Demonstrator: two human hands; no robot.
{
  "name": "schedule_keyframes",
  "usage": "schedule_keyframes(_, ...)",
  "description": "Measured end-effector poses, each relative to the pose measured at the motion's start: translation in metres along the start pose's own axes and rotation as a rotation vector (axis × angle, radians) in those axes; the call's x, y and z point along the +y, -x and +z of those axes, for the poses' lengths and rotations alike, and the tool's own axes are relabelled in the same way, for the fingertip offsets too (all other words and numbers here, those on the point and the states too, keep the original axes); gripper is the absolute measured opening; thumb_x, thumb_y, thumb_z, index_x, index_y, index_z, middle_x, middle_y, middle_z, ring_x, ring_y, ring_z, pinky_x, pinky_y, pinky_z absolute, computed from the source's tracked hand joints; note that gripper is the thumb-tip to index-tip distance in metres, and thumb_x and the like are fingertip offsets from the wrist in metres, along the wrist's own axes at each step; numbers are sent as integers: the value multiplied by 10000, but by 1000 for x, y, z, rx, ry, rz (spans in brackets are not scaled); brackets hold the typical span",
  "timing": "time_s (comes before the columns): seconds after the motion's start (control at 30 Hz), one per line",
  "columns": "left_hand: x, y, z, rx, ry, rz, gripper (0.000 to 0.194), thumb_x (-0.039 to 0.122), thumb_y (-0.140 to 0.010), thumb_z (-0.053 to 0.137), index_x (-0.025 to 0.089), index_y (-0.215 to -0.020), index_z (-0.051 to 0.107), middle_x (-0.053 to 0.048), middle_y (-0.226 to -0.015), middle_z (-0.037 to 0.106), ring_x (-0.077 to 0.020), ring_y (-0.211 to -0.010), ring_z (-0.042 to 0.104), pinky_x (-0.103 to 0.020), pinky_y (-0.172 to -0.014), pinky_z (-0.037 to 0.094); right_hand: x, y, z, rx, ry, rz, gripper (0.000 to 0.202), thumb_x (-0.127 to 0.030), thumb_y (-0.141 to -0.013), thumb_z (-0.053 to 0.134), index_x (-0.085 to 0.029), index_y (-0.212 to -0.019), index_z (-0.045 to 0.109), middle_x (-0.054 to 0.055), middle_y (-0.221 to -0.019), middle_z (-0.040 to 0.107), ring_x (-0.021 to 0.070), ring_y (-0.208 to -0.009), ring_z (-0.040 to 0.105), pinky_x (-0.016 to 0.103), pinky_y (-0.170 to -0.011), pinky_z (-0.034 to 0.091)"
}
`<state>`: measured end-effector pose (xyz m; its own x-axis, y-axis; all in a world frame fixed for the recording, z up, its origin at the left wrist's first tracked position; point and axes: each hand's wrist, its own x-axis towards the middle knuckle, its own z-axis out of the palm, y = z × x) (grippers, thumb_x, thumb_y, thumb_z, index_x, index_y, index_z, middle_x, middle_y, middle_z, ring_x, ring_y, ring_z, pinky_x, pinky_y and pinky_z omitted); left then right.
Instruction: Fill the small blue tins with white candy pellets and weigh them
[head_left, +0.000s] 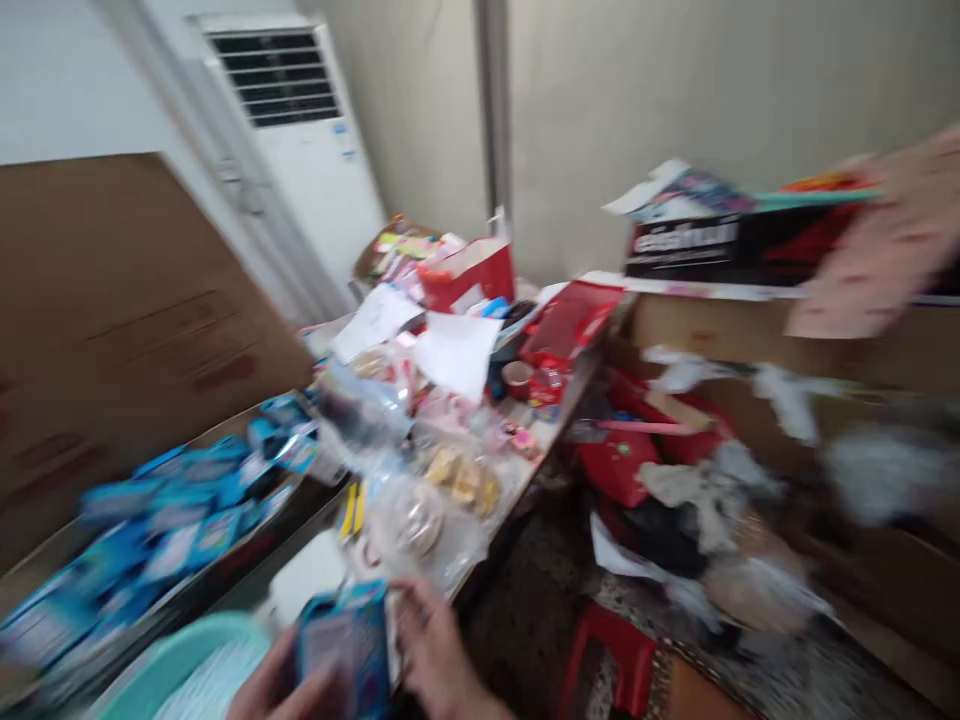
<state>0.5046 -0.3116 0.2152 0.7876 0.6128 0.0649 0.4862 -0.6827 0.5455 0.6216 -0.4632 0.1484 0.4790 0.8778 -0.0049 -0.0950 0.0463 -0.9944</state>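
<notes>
A small blue box [346,645] with a pale front panel is held up at the bottom of the view, between both hands. My left hand [281,690] grips its left side, with fingers across the front. On the other side, my right hand [435,645] has its fingers closed at the box's right edge, where a whitish strip shows; motion blur hides whether that strip is a flap or a separate piece. Just left of the hands is a turquoise basin [169,665] with whitish, stringy-looking material inside.
A large open carton [112,380] at left holds many blue boxes [180,500]. The cluttered table [517,470] bears papers, plastic bags and a red box [472,275]. A red stool [607,660] and loose rubbish lie on the floor at right. An air conditioner [307,160] stands behind.
</notes>
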Motion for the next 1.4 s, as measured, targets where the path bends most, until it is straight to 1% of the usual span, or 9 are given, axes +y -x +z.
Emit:
schedule_keyframes(0.1, 14, -1, 1, -227, 610, -297, 474, 487, -676, 665, 205, -1056, 636, -51, -1020, 704, -275, -937, 644, -378, -807, 541, 5, -12, 4, 167, -345, 119, 366, -467, -909, 463, -200, -1134, 573, 44, -1021, 603, 134, -815, 596, 250, -646, 494)
schedule_keyframes(0.27, -17, 8, -1, -27, 898, -510, 493, 430, -627, 742, 167, -1015, 589, -94, -1060, 681, -250, -982, 625, -363, -866, 510, -5, -31, 3, 340, -1054, 494, 331, -373, -667, 749, -198, -942, 691, 30, -961, 658, 157, -868, 624, 233, -690, 497)
schedule_keyframes(0.43, -59, 50, -4, 220, 920, -687, 543, 452, -601, 745, 159, -1029, 584, -100, -1020, 688, -257, -952, 630, -379, -825, 523, -7, -57, 32, 180, -1113, 669, 296, -411, -748, 685, -163, -909, 681, 64, -990, 680, 177, -952, 634, 295, -813, 518)
schedule_keyframes(0.63, -99, 95, -26, 416, 1001, -793, 526, 431, -578, 761, 170, -999, 584, -89, -1002, 693, -258, -953, 635, -388, -812, 537, 33, -83, 94, 44, -1062, 903, 194, -192, -701, 742, -175, -663, 552, -109, -447, 390, 20, -362, 395, 93, -326, 325)
schedule_keyframes(0.73, -129, 122, -49, 502, 998, -831, 514, 410, -610, 752, 169, -1031, 580, -89, -1028, 690, -241, -960, 631, -369, -831, 531, 42, -101, 131, 136, -967, 908, 143, -172, -727, 699, -188, -712, 558, -71, -531, 504, 62, -476, 536, 150, -433, 495)
schedule_keyframes(0.83, -168, 155, -74, 653, 992, -877, 508, 417, -614, 749, 167, -1025, 585, -87, -1023, 693, -237, -932, 641, -356, -808, 540, 46, -114, 188, 184, -809, 936, 160, -82, -693, 685, -188, -743, 576, -35, -660, 602, 95, -611, 619, 237, -630, 589)
schedule_keyframes(1.03, -255, 225, -119, 913, 1062, -974, 601, 414, -572, 783, 155, -1066, 558, -97, -1025, 695, -265, -960, 644, -367, -819, 543, 48, -128, 356, -126, -585, 1002, 209, 19, -648, 701, -145, -712, 588, 1, -697, 619, 100, -638, 617, 223, -648, 585)
schedule_keyframes(1.23, -324, 273, -160, 1051, 1002, -1016, 558, 411, -556, 785, 154, -1000, 565, -87, -985, 695, -246, -910, 653, -340, -801, 541, 60, -226, 524, -97, -401, 986, 190, -27, -851, 498, -159, -717, 521, -48, -600, 513, 53, -537, 528, 183, -609, 541)
schedule_keyframes(1.4, -363, 276, -173, 1047, 1033, -983, 554, 401, -576, 762, 163, -1025, 541, -83, -993, 687, -230, -921, 645, -333, -818, 528, 86, -284, 601, -79, -256, 942, 162, -244, -928, 464, -136, -1000, 561, 27, -899, 588, 109, -732, 591, 303, -692, 537)
